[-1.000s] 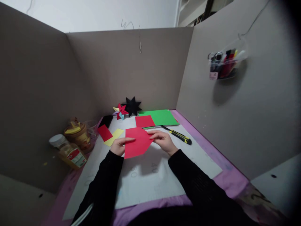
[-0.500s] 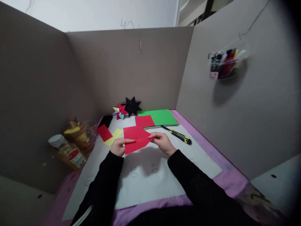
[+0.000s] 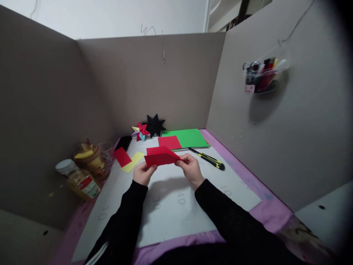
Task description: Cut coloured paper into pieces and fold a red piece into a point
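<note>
Both hands hold one red paper sheet point(image 3: 160, 157) above the white mat point(image 3: 176, 206), bent over into a fold. My left hand point(image 3: 143, 173) pinches its left lower corner. My right hand point(image 3: 190, 167) pinches its right edge. Behind the sheet lie a smaller red square point(image 3: 169, 142) and green paper point(image 3: 190, 137). A red strip point(image 3: 122, 156) and a yellow strip point(image 3: 134, 161) lie to the left.
A yellow-black utility knife point(image 3: 210, 159) lies right of my hands. Paper stars, one red point(image 3: 141, 130) and one black point(image 3: 154, 124), stand at the back. Jars point(image 3: 82, 173) sit at the left. Cardboard walls enclose the desk; a pen holder point(image 3: 261, 75) hangs on the right wall.
The red sheet has gone from flat and open to folded over, its near edge lifted up and away. Both hands rose slightly with it.
</note>
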A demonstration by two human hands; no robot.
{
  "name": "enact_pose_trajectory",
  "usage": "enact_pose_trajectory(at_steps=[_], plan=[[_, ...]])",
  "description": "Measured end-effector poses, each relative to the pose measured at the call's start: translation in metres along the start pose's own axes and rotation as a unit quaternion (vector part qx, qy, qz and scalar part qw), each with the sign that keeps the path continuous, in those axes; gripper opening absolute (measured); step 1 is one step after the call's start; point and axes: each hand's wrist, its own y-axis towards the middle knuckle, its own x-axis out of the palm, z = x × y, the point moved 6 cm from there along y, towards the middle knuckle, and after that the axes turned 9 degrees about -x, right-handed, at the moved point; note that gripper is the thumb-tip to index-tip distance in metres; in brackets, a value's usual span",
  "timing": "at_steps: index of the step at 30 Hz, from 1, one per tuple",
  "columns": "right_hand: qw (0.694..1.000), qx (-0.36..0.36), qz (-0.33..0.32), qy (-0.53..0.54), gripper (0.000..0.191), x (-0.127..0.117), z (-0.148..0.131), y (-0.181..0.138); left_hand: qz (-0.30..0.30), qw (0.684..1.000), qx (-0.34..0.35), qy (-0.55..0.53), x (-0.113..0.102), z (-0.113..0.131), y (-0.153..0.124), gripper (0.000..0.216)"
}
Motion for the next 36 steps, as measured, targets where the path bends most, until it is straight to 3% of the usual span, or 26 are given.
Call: enact_pose_trajectory(at_steps=[9, 13, 15, 17, 20, 22, 28, 32, 36], plan=[[0.997, -0.002, 0.082, -0.002, 0.026, -0.001, 0.004, -0.005, 0.087, 0.989, -0.073, -0.090, 0.004, -0.018, 0.002, 0.024], [0.993, -0.027, 0.098, -0.054, 0.030, -0.008, -0.002, -0.002, 0.140, 0.978, -0.102, -0.119, -0.008, -0.030, 0.009, 0.027], [0.986, -0.071, 0.082, -0.128, 0.030, -0.011, -0.008, -0.001, 0.196, 0.977, -0.047, -0.072, -0.023, -0.021, 0.009, 0.026], [0.971, -0.119, 0.043, -0.201, 0.026, -0.010, -0.014, -0.003, 0.222, 0.971, 0.086, 0.029, -0.032, 0.003, 0.005, 0.020], [0.958, -0.145, -0.018, -0.246, 0.022, -0.002, -0.016, -0.006, 0.103, 0.944, 0.262, 0.170, -0.016, 0.032, -0.002, 0.021], [0.963, -0.129, -0.041, -0.233, 0.022, 0.002, -0.014, -0.008, 0.017, 0.934, 0.285, 0.213, -0.003, 0.034, -0.003, 0.027], [0.993, -0.032, -0.059, -0.101, 0.021, 0.008, -0.005, -0.004, -0.079, 0.971, 0.148, 0.172, 0.006, 0.014, 0.004, 0.021], [0.997, 0.009, -0.073, -0.029, 0.019, 0.011, -0.004, -0.004, -0.081, 0.987, 0.051, 0.130, 0.002, 0.009, 0.006, 0.021], [0.996, 0.019, -0.089, 0.005, 0.020, 0.013, -0.006, -0.004, -0.076, 0.991, 0.005, 0.108, 0.002, 0.011, 0.005, 0.019]])
